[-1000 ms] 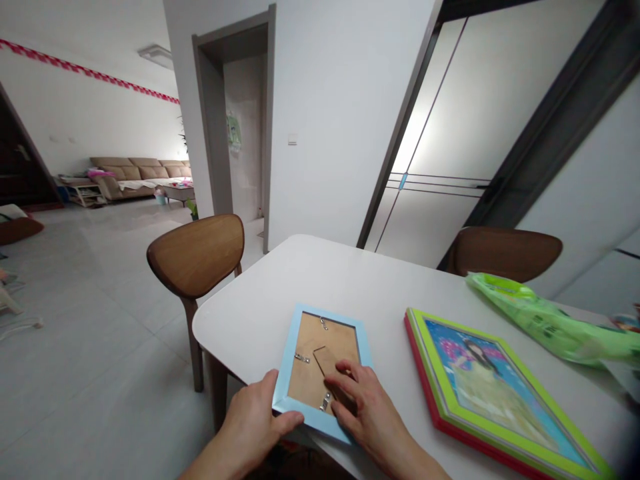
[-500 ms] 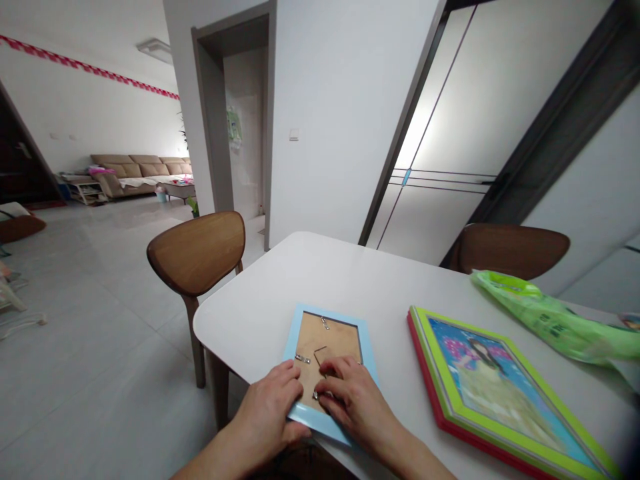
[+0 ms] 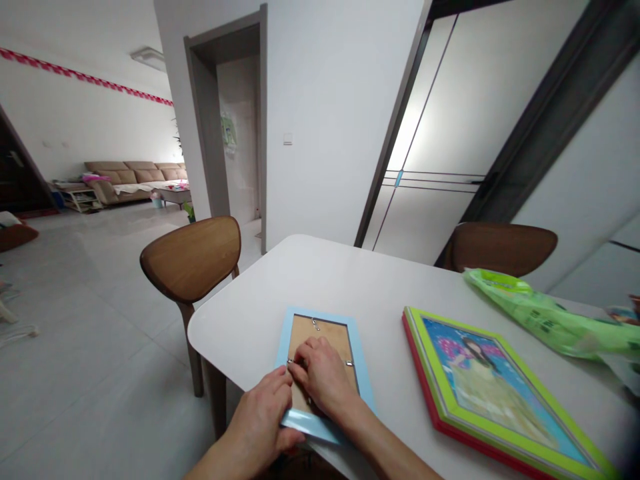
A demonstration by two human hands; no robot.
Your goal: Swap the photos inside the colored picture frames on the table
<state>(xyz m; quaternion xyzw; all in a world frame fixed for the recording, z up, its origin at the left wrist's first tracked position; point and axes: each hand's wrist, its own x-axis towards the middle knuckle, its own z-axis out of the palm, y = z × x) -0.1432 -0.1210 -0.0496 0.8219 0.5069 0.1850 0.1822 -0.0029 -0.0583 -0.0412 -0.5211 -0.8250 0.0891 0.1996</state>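
The right grip has its fingertips gathered at the left clip; I cannot tell whether they are clamped on it. The left grip is closed on the near-left corner of the blue frame, which lies back-up at the edge of the counter.

Status, in my judgement: partway. Done: backing seated within the rim. Left: the clip in hand. I cannot confirm the setting of the top clip or right clip.

Alongside: a green frame, stacked on red; beyond, a bag.
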